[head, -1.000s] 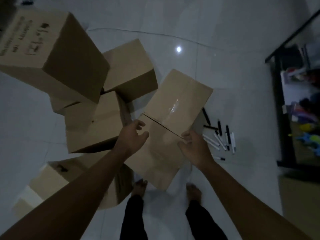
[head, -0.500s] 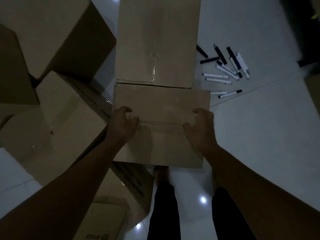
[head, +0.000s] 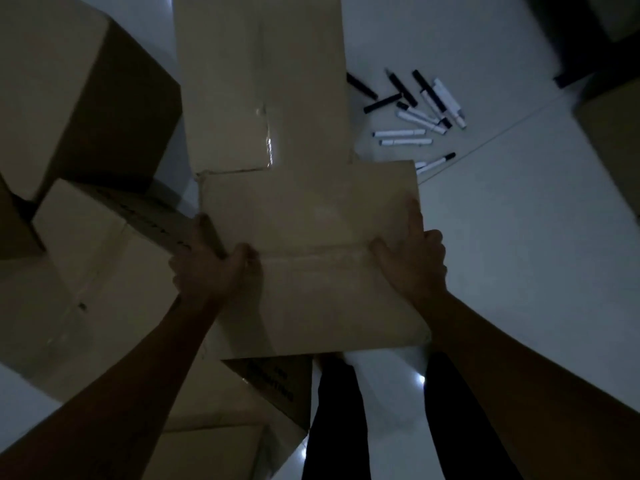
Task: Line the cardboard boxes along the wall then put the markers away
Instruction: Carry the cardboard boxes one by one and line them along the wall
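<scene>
At centre frame you grip a box (head: 311,258) with both hands. Your left hand (head: 214,268) wraps its left edge, thumb on top and fingers curled under the side; your right hand (head: 412,261) presses flat against the right edge, fingers spread along it. A second ago you were only reaching for this box where it leaned on the floor among the others; half a second ago your hands had closed on its near end; now it fills more of the view and covers your feet, so you seem to be lifting it toward you. That puts the first step, lining boxes along the wall, just under way. No wall shows here.

Other boxes crowd the left: one at upper left (head: 76,84), one at mid left (head: 90,265), one at bottom centre (head: 273,379). Markers (head: 415,112) lie scattered on the floor (head: 519,237) at upper right, untouched and just beside the held box's far end.

Dark print runs along the mid-left box and the bottom one, but it is too dim and blurred to read. No brand is legible.
</scene>
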